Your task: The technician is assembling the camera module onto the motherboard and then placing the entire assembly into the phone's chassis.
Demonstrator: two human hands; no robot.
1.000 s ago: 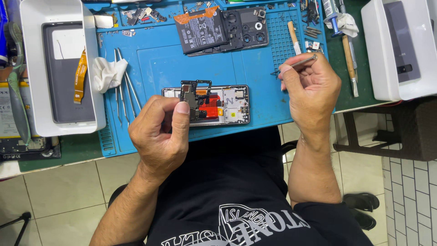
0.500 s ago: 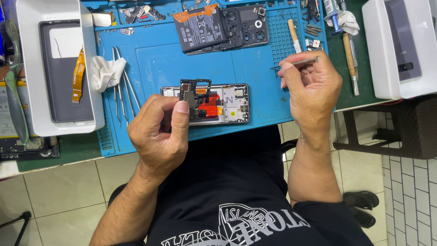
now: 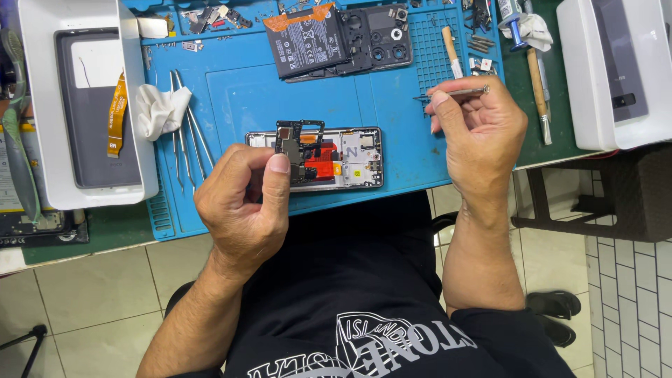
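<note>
You've got a bright blue rubber work mat [image 3: 245, 105] w/ a moulded grid pattern over a dark green bench top [image 3: 105, 231]. The opened phone frame [image 3: 329, 157] shows black, silver & an orange-red patch inside. Black rectangular battery [image 3: 304, 42] carries an orange tab. White crumpled cloth [image 3: 159, 110], white plastic tray [image 3: 133, 105], orange flex ribbon [image 3: 115, 115], silver tweezers [image 3: 458, 92]. Floor tiles [image 3: 91, 294] pale beige.

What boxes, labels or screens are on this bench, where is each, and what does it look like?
White box: far right, open, dark slab inside.
White tray: far left, holding a grey panel with an orange ribbon.
Battery: top centre of blue mat, black, white label print.
Opened phone: mat centre, by left hand.
</note>
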